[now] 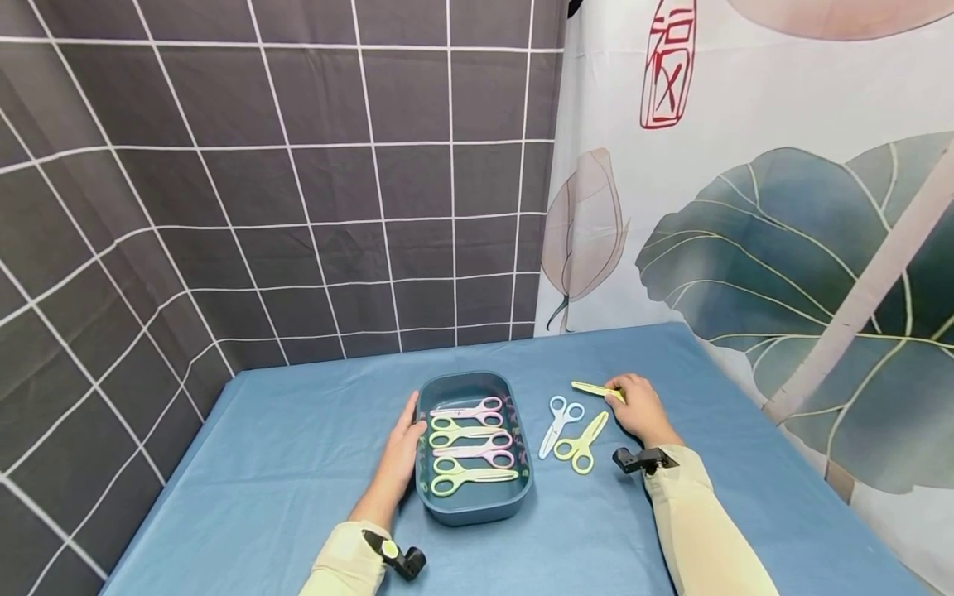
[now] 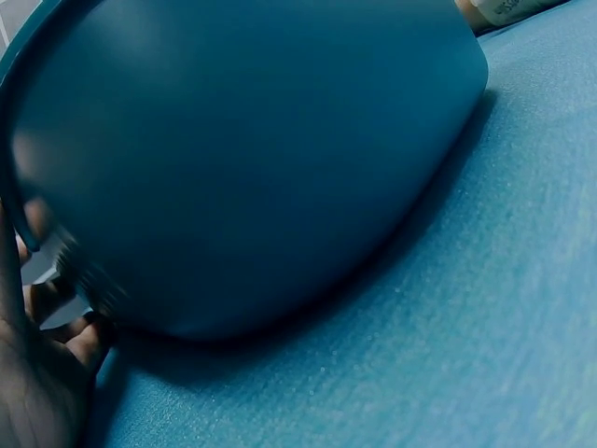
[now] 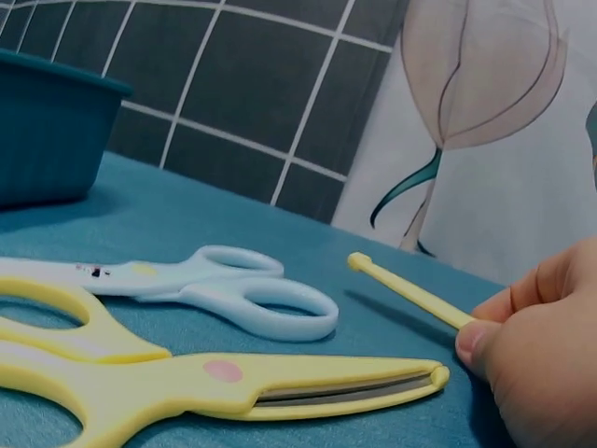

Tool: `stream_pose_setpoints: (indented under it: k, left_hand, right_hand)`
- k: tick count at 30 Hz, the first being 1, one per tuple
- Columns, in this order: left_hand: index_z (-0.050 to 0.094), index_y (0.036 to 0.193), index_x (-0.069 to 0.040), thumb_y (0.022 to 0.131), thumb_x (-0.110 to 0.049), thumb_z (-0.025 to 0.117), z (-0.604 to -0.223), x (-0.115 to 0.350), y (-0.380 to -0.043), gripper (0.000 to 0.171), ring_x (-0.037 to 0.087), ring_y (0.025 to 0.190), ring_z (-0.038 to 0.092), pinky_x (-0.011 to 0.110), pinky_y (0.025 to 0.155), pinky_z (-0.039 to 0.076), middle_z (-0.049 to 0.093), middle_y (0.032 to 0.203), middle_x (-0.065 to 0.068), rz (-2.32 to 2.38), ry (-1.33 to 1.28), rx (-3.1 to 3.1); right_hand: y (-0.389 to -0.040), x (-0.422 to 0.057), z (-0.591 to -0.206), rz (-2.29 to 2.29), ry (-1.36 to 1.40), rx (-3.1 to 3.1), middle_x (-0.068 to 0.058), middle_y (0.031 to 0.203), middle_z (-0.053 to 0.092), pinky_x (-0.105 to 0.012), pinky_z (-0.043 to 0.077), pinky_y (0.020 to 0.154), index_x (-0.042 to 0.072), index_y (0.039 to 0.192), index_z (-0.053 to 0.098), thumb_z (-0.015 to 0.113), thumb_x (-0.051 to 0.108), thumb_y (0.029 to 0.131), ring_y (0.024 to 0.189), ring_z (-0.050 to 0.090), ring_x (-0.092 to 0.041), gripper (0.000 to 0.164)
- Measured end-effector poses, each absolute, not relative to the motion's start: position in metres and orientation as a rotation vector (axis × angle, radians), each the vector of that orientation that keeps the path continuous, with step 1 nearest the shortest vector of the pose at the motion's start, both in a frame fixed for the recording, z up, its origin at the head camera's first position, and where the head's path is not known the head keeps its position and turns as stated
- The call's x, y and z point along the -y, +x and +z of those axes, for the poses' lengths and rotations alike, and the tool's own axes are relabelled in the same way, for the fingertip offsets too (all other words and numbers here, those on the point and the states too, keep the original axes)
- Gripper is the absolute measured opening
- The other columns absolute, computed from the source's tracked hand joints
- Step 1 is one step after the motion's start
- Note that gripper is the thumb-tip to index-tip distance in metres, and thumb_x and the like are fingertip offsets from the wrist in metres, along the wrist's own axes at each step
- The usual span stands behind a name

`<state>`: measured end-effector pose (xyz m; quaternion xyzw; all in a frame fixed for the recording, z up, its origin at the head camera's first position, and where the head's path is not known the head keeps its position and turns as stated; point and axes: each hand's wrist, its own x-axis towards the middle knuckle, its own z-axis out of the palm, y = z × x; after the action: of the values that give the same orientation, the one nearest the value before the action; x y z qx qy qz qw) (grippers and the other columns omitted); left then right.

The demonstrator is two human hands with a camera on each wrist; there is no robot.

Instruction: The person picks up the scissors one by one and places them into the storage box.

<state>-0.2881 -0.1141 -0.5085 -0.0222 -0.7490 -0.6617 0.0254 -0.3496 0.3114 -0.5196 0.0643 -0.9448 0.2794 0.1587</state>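
A dark blue-green plastic bin [image 1: 477,517] holds several pairs of pink and yellow-green children's scissors [image 1: 469,476], laid crosswise in a column. My left hand [image 1: 398,455] grips the bin's left wall, thumb at the rim and fingers along the outside; the left wrist view shows this wall close up. To the right of the bin, my right hand [image 1: 639,407] pinches yellow scissors [image 3: 410,294] between thumb and fingers, blades pointing left; their handles are largely hidden by the hand. Light blue scissors [image 1: 559,425] and another yellow pair [image 1: 584,444] lie between bin and right hand.
Blue cloth [image 1: 298,463] covers the table. Behind it hang a dark grey curtain [image 1: 328,199] with a white grid and a white curtain [image 1: 604,99] printed with leaves. Both wrists wear black camera mounts [image 1: 644,460].
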Motion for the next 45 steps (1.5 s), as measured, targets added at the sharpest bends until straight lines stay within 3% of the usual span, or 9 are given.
stream_pose_setpoints:
  k: [10,19,29,35,41,45]
  left_hand:
    - [0.026,0.162,-0.015,0.104,-0.012,0.042,-0.511,0.114,-0.287,0.061,0.034,0.154,0.011,0.056,0.123,0.009,0.021,0.167,0.012,-2.074,-0.079,2.300]
    - [0.026,0.162,-0.015,0.103,-0.013,0.041,-0.507,0.114,-0.287,0.061,0.036,0.154,0.011,0.057,0.123,0.008,0.020,0.167,0.013,-2.065,-0.046,2.317]
    - [0.025,0.162,-0.014,0.104,-0.013,0.042,-0.507,0.114,-0.287,0.061,0.036,0.154,0.011,0.057,0.123,0.008,0.019,0.167,0.013,-2.077,-0.075,2.308]
    - [0.025,0.162,-0.014,0.104,-0.012,0.041,-0.507,0.114,-0.288,0.061,0.034,0.154,0.011,0.055,0.123,0.010,0.020,0.167,0.014,-2.080,-0.085,2.303]
    - [0.025,0.162,-0.013,0.103,-0.011,0.041,-0.506,0.114,-0.288,0.061,0.036,0.152,0.019,0.053,0.123,0.012,0.021,0.166,0.016,-2.107,-0.087,2.271]
    - [0.025,0.162,-0.011,0.103,-0.011,0.041,-0.506,0.113,-0.288,0.061,0.037,0.152,0.019,0.054,0.123,0.012,0.021,0.166,0.017,-2.105,-0.081,2.270]
  right_hand:
    - [-0.349,-0.304,-0.513,0.907,0.158,2.654,-0.024,0.119,0.065,-0.061,0.036,0.104,0.001,0.113,0.068,0.064,0.013,0.099,0.122,0.047,-0.046,0.019]
    - [-0.344,-0.269,-0.486,0.980,0.281,2.593,-0.019,0.113,0.069,-0.060,0.039,0.102,0.004,0.109,0.072,0.068,0.012,0.096,0.118,0.053,-0.043,0.016]
    - [-0.342,-0.212,-0.458,0.991,0.487,2.658,-0.008,0.107,0.071,-0.050,0.048,0.086,0.010,0.109,0.074,0.072,0.015,0.094,0.101,0.058,-0.030,0.016]
    - [-0.343,-0.177,-0.442,0.969,0.625,2.666,-0.007,0.109,0.071,-0.049,0.051,0.088,0.010,0.106,0.075,0.073,0.014,0.093,0.106,0.059,-0.029,0.013]
    - [-0.346,-0.147,-0.433,0.896,0.801,2.672,-0.005,0.110,0.072,-0.051,0.048,0.099,0.012,0.103,0.075,0.073,0.016,0.093,0.110,0.060,-0.029,0.010]
    - [-0.347,-0.130,-0.431,0.836,0.900,2.696,-0.003,0.103,0.072,-0.046,0.049,0.093,0.013,0.103,0.075,0.072,0.017,0.094,0.103,0.060,-0.025,0.010]
